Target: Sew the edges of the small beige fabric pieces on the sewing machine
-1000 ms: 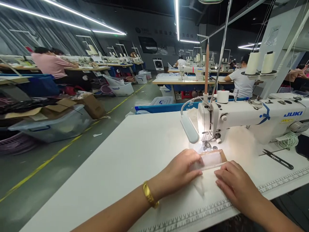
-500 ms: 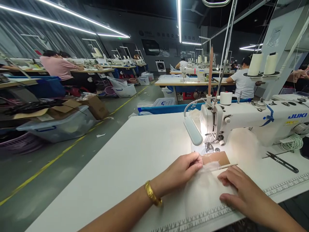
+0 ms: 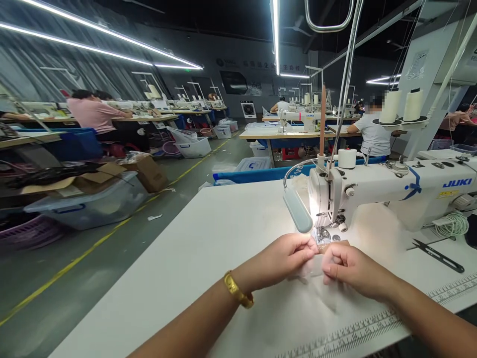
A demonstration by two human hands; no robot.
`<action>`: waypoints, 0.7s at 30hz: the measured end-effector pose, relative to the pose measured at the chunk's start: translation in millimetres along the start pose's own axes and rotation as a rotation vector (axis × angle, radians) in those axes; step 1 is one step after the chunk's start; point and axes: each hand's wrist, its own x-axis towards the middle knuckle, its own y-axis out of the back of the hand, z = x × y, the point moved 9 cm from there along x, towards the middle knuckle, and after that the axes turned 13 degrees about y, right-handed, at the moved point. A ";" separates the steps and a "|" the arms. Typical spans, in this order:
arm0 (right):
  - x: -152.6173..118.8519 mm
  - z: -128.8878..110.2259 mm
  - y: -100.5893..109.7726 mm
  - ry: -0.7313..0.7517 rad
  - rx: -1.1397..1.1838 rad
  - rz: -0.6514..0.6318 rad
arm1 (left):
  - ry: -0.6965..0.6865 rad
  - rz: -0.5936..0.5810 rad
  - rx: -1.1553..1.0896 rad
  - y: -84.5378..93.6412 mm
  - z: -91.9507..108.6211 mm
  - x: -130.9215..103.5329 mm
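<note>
On my left wrist I wear a bracelet [image 3: 234, 286], yellow-gold and polished, a fairly broad, rounded band that circles the arm just behind my left hand [image 3: 285, 258]. Its surface catches bright highlights, and the darker marks on it are too small for me to make out. My left forearm [image 3: 190, 323] is bare above the band. My right hand [image 3: 354, 268] is bare too, as are my right wrist and right forearm [image 3: 425, 303].

Cardboard [image 3: 100, 174] atop a translucent bin [image 3: 108, 205] beside a yellow line [image 3: 95, 247]
</note>
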 end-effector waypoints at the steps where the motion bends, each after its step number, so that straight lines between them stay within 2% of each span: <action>1: 2.5 1.3 2.9 0.002 -0.027 0.003 | 0.021 -0.010 -0.055 -0.8 -6.3 3.4; 5: 5.2 7.2 9.1 0.023 -0.048 0.020 | 0.074 -0.083 -0.215 -12.6 -21.5 11.7; 11: 4.6 13.6 11.9 0.090 0.051 0.091 | 0.135 -0.045 -0.251 -12.1 -28.4 14.2; 15: 5.5 12.4 15.5 0.109 0.075 0.135 | 0.158 -0.029 -0.269 -10.1 -28.0 11.3; 21: 6.7 15.7 18.3 0.116 0.044 0.166 | 0.110 0.006 -0.307 -9.6 -19.5 10.0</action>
